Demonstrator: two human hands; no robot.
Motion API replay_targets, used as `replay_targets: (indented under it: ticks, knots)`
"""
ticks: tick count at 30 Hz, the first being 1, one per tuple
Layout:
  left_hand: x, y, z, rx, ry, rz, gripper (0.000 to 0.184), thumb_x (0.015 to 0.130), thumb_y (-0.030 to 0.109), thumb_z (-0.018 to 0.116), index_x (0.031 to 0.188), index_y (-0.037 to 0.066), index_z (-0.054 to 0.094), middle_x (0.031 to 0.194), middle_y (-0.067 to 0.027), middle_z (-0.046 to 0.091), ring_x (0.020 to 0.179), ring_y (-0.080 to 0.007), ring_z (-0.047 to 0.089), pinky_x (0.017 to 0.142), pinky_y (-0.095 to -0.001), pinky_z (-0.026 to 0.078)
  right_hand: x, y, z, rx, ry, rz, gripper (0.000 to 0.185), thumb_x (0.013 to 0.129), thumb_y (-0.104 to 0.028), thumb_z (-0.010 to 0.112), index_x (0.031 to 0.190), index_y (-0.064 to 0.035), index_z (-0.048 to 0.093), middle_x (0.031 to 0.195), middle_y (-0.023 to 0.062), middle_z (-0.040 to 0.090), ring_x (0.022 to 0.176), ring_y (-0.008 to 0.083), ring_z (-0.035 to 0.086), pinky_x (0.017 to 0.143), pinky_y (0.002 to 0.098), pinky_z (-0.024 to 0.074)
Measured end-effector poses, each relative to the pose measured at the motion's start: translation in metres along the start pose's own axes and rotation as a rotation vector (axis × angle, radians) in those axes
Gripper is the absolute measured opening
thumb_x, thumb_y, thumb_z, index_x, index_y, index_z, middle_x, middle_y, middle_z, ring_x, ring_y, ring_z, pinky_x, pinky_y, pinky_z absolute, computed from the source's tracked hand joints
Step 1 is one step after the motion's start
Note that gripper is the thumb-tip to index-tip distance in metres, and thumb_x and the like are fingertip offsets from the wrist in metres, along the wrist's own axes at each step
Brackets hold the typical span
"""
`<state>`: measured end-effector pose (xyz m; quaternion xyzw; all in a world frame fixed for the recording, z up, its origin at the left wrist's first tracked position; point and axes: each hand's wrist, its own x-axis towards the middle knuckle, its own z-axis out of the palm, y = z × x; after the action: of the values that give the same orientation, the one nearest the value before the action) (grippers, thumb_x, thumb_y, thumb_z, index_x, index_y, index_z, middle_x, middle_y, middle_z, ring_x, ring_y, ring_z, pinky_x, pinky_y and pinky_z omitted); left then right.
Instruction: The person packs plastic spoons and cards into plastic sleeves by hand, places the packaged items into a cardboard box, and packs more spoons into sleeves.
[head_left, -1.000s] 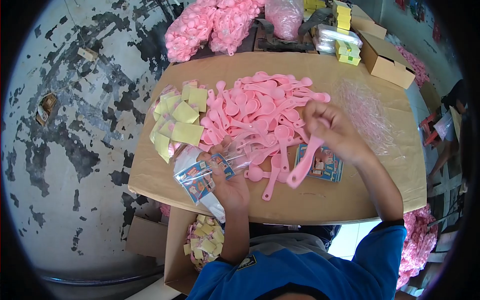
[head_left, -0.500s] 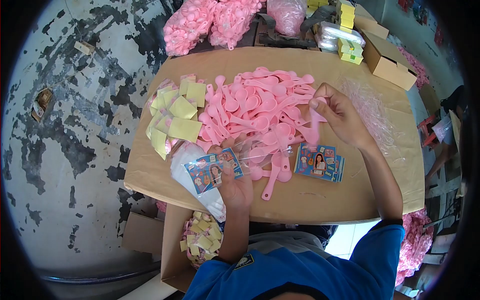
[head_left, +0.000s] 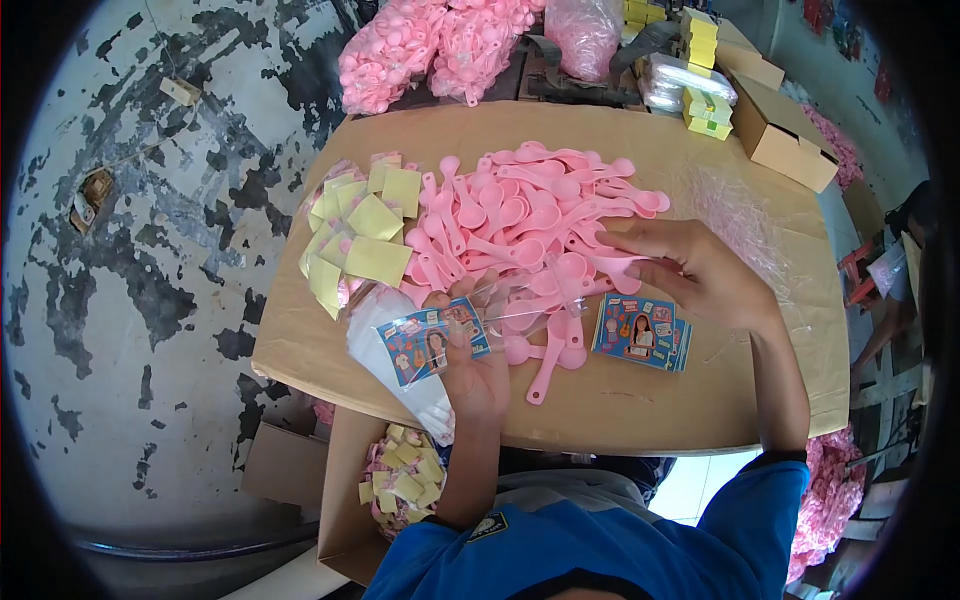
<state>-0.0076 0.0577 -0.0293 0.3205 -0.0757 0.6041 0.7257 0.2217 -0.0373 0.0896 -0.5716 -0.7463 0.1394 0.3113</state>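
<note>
My left hand (head_left: 474, 375) is closed on a clear plastic bag (head_left: 530, 300) with a blue printed card (head_left: 412, 348) in it; the bag's free end points right, over the spoons. My right hand (head_left: 705, 272) has its thumb and fingers around the bowl end of a pink plastic spoon (head_left: 612, 268), at the right edge of a big heap of pink spoons (head_left: 500, 205). Below that hand lies a stack of blue printed cards (head_left: 638, 335). White plastic bags (head_left: 388, 355) lie fanned out under my left hand.
Packed bags with yellow cards (head_left: 375, 225) are piled left of the heap. Clear plastic strips (head_left: 735, 215) lie at the right. A carton (head_left: 785, 145) and big bags of spoons (head_left: 390, 55) stand behind. A box of packed pieces (head_left: 345, 480) is below the front edge.
My right hand has moved down and turned; the spoon that hung from it is now lower, by the heap's edge. My left hand keeps its hold on the bag and card.
</note>
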Motion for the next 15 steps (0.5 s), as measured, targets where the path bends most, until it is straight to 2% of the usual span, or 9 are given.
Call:
replay_targets:
  ticks: [2, 5, 8, 11, 15]
  knots:
    - [-0.001, 0.000, 0.000, -0.018, 0.019, -0.009, 0.040, 0.095, 0.014, 0.057, 0.132, 0.007, 0.043, 0.135, -0.0156, 0.051, 0.131, -0.0337, 0.044, 0.111, -0.0532, 0.036, -0.001, -0.013, 0.004, 0.115, 0.045, 0.105, 0.042, 0.091, -0.005, 0.060, 0.132, -0.0009, 0.053, 0.110, 0.0198, 0.063, 0.091, 0.0252, 0.065, 0.079, 0.0367, 0.0518]
    - [-0.001, 0.000, 0.002, -0.038, 0.055, -0.030, 0.040, 0.096, 0.014, 0.057, 0.132, 0.007, 0.043, 0.135, -0.0163, 0.052, 0.130, -0.0310, 0.046, 0.111, -0.0542, 0.036, 0.005, -0.043, -0.003, 0.084, -0.071, 0.277, 0.045, 0.089, -0.001, 0.061, 0.133, -0.0007, 0.052, 0.112, 0.0204, 0.064, 0.096, 0.0254, 0.066, 0.083, 0.0350, 0.0524]
    - [-0.002, -0.002, 0.005, -0.079, 0.078, -0.035, 0.040, 0.095, 0.014, 0.057, 0.132, 0.006, 0.043, 0.134, -0.0166, 0.052, 0.128, -0.0295, 0.048, 0.110, -0.0544, 0.037, -0.001, -0.013, 0.013, 0.126, 0.057, 0.015, 0.049, 0.087, 0.003, 0.062, 0.134, -0.0010, 0.051, 0.112, 0.0189, 0.065, 0.097, 0.0219, 0.066, 0.083, 0.0321, 0.0526]
    - [-0.002, -0.004, 0.010, -0.043, 0.047, -0.006, 0.038, 0.095, 0.014, 0.057, 0.131, 0.006, 0.044, 0.134, -0.0167, 0.052, 0.128, -0.0294, 0.048, 0.110, -0.0536, 0.038, -0.001, -0.006, 0.012, 0.239, 0.139, 0.063, 0.049, 0.086, 0.003, 0.064, 0.134, -0.0023, 0.052, 0.108, 0.0158, 0.067, 0.096, 0.0186, 0.065, 0.082, 0.0309, 0.0524]
    - [0.000, -0.008, 0.013, -0.030, 0.017, -0.004, 0.038, 0.096, 0.015, 0.058, 0.130, 0.006, 0.045, 0.138, -0.0175, 0.048, 0.128, -0.0293, 0.048, 0.109, -0.0526, 0.038, -0.001, -0.008, 0.002, 0.241, 0.040, 0.037, 0.048, 0.085, 0.000, 0.067, 0.132, -0.0047, 0.056, 0.100, 0.0125, 0.069, 0.091, 0.0171, 0.066, 0.078, 0.0307, 0.0521]
